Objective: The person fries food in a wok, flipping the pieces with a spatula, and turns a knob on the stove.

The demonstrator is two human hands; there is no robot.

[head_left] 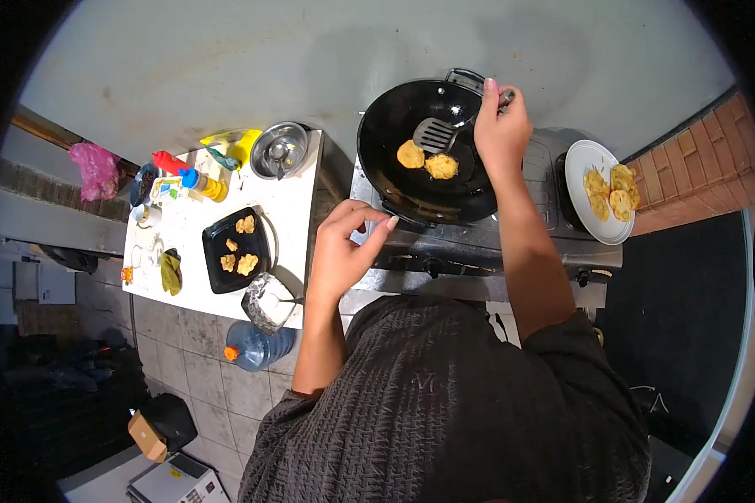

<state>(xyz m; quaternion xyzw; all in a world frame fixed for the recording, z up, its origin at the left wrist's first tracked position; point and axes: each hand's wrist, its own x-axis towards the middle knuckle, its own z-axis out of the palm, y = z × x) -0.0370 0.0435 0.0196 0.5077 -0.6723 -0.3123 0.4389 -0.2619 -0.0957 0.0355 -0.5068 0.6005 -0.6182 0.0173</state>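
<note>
A black wok (386, 189) sits on the stove, holding two golden pieces of food, a left one (410, 154) and a right one (441, 167). My right hand (502, 126) is closed round the handle of a slotted spatula (436, 134), whose blade lies just above the two pieces. At the wok's near left rim is my left hand (350, 246), its thumb and index finger close together by the wok's near handle. Whether those fingers hold anything is too small to tell.
Right of the stove, a white plate (580, 163) bears several fried pieces. The white table (298, 180) at left carries a black tray (216, 230) with food pieces, a metal bowl (266, 161), bottles and a floury bowl (264, 310). A water jug (264, 345) lies below.
</note>
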